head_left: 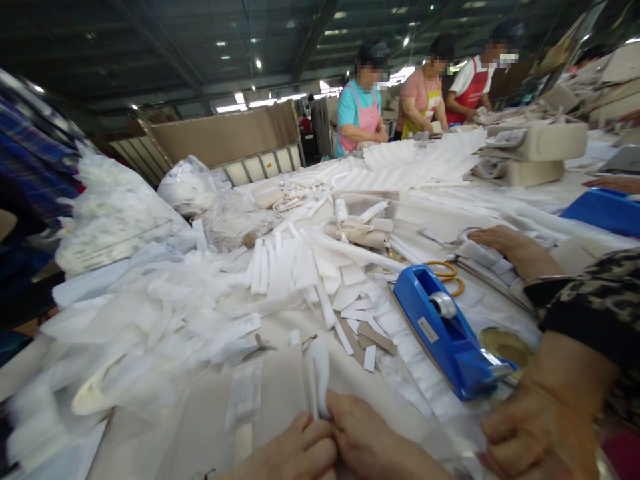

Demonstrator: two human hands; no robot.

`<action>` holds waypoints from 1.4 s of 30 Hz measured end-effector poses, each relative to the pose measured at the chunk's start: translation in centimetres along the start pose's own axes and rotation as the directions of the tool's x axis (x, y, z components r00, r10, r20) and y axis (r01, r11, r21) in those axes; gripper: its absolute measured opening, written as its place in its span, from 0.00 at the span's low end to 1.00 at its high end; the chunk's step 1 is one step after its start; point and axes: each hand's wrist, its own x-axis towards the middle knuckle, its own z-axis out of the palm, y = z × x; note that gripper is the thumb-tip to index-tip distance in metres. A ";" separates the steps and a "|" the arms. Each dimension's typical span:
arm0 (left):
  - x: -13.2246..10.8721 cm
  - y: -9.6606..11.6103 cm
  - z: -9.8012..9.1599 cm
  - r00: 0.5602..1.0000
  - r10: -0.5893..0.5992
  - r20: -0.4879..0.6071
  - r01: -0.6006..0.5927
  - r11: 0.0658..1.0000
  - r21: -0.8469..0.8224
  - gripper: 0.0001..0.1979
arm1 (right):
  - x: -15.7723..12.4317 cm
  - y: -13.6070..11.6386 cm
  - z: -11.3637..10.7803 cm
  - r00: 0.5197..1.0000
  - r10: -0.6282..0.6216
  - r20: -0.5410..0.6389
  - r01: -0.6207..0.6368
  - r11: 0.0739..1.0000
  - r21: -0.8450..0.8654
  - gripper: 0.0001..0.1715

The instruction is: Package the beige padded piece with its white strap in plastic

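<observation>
— Left hand (295, 453)?
— At the near edge of the tabletop (280, 393), fingers curled, grip pinched narrow on the lower end of a rolled white strip (320, 380).
— Right hand (367, 440)?
— Touching the left, thumb side against it, grip closed on the same rolled white strip. Roll upright-ish, rising away from both hands over a flat beige sheet (280, 400).
— Nearest things?
— Blue tape dispenser (447, 330) just right of the hands, angled toward the near right corner, tape roll seated mid-body. Yellow-handled scissors (447, 275) beyond it, partly hidden behind the dispenser.
— Other hands?
— A co-worker's hand (540, 427) at the near right edge, resting by the dispenser's cutter end; grip unclear. The co-worker's other hand (500, 241) farther back on the right side, laid over white strips, dark patterned sleeve (595, 303) behind it.
— Rest of the tabletop?
— Loose cut white strips (300, 267) fanned across the middle; heaped white material (150, 313) along the left side; clear plastic bags (187, 187) at the far left. Three people in aprons (363, 110) standing at the far edge, stacked beige cushions (540, 150) toward the far right corner.
</observation>
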 end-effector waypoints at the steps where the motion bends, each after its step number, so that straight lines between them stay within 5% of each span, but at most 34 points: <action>1: 0.3 0.2 -1.4 0.992 -0.089 0.091 0.091 0.996 -0.016 0.08 | 0.0 -0.1 0.0 1.000 -0.007 -0.008 0.007 1.000 0.002 0.13; 5: 0.7 0.8 -5.5 0.951 -0.206 0.232 0.256 0.943 -0.212 0.08 | -0.7 0.3 -0.1 0.999 0.011 -0.038 -0.010 0.999 0.041 0.12; 10: 0.1 -1.9 -6.0 0.926 -0.232 0.299 0.291 0.942 -0.168 0.40 | -1.2 0.1 -0.2 0.997 -0.036 -0.064 0.046 0.986 0.163 0.16; 12: 0.5 -3.6 -5.9 0.910 -0.207 0.359 0.265 0.957 -0.122 0.45 | -1.3 -0.2 -0.3 0.998 -0.027 -0.058 0.038 0.983 0.181 0.20; 16: 2.0 -6.1 -6.0 0.899 -0.105 0.425 0.186 0.970 -0.154 0.42 | -1.9 -0.6 -0.3 0.997 0.035 -0.064 -0.024 0.984 0.178 0.28; 22: 2.9 -6.0 -5.7 0.890 -0.142 0.434 0.214 0.969 -0.122 0.41 | -3.3 -0.9 1.0 0.976 0.170 -0.133 -0.142 0.971 0.194 0.26; 27: 2.2 -5.6 -5.4 0.874 -0.199 0.443 0.280 0.952 -0.126 0.36 | -4.3 -1.5 1.1 0.992 0.082 -0.095 -0.067 0.986 0.150 0.27; 33: -0.5 -5.5 -4.9 0.819 -0.307 0.484 0.386 0.920 -0.070 0.47 | -5.2 -0.4 2.5 0.986 0.016 -0.167 0.011 0.987 0.161 0.32; 42: -1.0 -4.9 -5.1 0.804 -0.364 0.470 0.441 0.896 -0.061 0.51 | -7.8 2.4 3.6 0.997 0.077 -0.030 -0.060 0.929 0.364 0.14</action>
